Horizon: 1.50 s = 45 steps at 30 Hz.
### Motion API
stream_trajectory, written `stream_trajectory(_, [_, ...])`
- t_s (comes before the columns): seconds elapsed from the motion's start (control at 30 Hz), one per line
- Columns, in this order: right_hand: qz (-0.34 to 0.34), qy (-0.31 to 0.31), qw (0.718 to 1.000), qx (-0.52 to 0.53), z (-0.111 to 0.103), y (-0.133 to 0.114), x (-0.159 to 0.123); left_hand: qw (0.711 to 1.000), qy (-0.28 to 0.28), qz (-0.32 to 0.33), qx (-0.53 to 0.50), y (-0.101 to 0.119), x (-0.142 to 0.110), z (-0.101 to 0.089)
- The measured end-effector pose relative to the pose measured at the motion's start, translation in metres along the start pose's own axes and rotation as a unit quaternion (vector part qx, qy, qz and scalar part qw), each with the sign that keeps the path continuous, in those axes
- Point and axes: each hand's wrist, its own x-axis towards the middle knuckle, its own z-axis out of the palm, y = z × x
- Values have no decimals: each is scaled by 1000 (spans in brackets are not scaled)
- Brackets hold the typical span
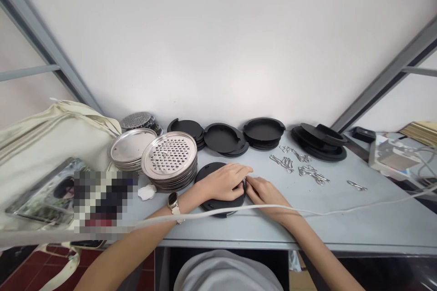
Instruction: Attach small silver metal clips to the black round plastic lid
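Observation:
A round black disc [213,209], probably plastic, lies on the table in front of me, partly covered by my left hand. My left hand [223,183], with a watch [173,201] on its wrist, presses across the disc and grips its right side. At that same rim, my right hand [262,192] is closed in a pinch; a small pale glint shows between the hands, but what the fingers hold is hidden. Left of the disc rises a stack of metal grater discs [170,157]. Bent metal wire clips [311,173] lie to the right.
Along the wall stand stacks of black round trays [264,129] and lids [321,138]. Plain metal discs [133,145] are piled at left, beside a cream bag [51,141]. A white cable [317,212] crosses the view above my right forearm. White boxes [392,157] sit far right.

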Motion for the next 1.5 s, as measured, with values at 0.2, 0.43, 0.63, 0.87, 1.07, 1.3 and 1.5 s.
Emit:
stream_trajectory(0.2, [-9,-1,1000,10,-2,-2,0,1000,0,4,23,0,1,0])
stream_trajectory(0.43, [-12,4,1000,6,-1,0,1,1000,1,6,31,1,1,-1])
stream_trajectory(0.63, [-12,6,1000,6,0,0,0,1000,2,7,31,1,1,0])
stream_trajectory(0.87, [-7,4,1000,1,0,1,2,1000,4,9,14,-1,0,1])
stream_trajectory(1.07, [-7,7,1000,7,0,0,0,1000,1,4,0,0,0,0])
stream_trajectory(1.3, [-11,0,1000,6,-1,0,1,999,18,-26,-43,2,-3,-1])
stream_trajectory(1.5, [-15,4,1000,-2,-2,-1,1,997,20,-35,-59,2,-3,-1])
